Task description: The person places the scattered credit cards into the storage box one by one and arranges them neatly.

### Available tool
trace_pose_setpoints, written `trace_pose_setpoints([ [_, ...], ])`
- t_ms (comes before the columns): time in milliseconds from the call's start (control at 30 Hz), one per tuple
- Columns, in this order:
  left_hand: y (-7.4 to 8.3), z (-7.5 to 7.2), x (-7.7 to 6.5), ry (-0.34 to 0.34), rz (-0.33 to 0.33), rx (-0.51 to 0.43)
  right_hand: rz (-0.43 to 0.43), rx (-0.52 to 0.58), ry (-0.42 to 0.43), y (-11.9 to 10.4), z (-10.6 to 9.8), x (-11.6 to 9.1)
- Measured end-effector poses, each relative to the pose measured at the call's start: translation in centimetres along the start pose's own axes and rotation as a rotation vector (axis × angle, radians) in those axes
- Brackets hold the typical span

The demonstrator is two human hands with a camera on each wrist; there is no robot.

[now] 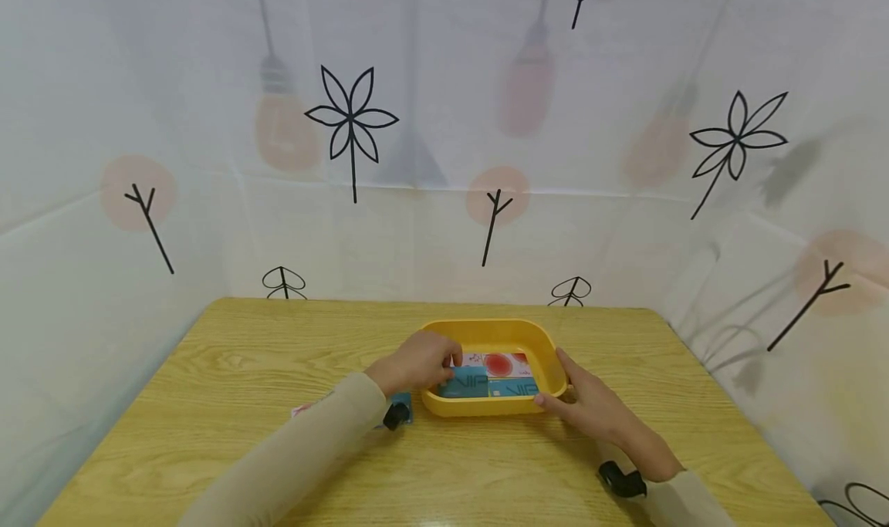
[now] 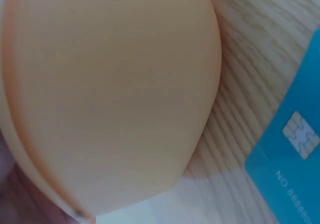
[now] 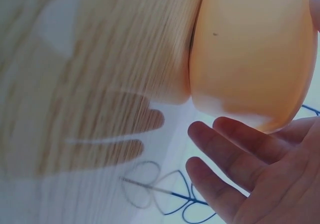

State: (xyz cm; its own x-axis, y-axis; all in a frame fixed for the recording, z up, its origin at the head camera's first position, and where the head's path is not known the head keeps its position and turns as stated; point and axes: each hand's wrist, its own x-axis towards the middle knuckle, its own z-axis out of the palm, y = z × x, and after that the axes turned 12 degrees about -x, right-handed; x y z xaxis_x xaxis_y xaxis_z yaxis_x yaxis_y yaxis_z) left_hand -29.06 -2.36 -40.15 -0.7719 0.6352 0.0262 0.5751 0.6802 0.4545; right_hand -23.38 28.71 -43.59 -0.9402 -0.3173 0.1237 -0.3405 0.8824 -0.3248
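Note:
A yellow plastic tray (image 1: 486,407) stands on the wooden table. Inside it lie a white card with a red round print (image 1: 498,365) and a blue card (image 1: 514,388). My left hand (image 1: 420,357) reaches over the tray's left rim, and its fingertips pinch another blue card (image 1: 467,383) at the left end; the grip is partly hidden. At the tray's right end, my right hand (image 1: 590,403) holds the corner, thumb on the front rim and index finger along the right side. The right wrist view shows its other fingers (image 3: 225,154) spread beside the tray wall (image 3: 250,49).
Partly under the left forearm, another blue card (image 1: 403,405) lies on the table; the left wrist view shows a chip on this blue card (image 2: 295,149). A pinkish card edge (image 1: 300,410) peeks out farther left. A printed white curtain (image 1: 430,241) hangs behind the table.

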Motion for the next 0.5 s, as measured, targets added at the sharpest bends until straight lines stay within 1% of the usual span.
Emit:
trace_pose_setpoints([
  [167,-0.25,-0.07,0.19,-0.013,-0.008,0.036,-0.004,0.005,-0.001,0.04,-0.05,0.02],
  [300,-0.34,-0.04,0.35,-0.028,0.01,0.061,0.001,0.005,-0.005,0.09,-0.02,0.02],
  [500,-0.08,-0.21,0.35,-0.045,0.014,0.066,-0.006,0.012,-0.009,0.1,-0.07,0.02],
])
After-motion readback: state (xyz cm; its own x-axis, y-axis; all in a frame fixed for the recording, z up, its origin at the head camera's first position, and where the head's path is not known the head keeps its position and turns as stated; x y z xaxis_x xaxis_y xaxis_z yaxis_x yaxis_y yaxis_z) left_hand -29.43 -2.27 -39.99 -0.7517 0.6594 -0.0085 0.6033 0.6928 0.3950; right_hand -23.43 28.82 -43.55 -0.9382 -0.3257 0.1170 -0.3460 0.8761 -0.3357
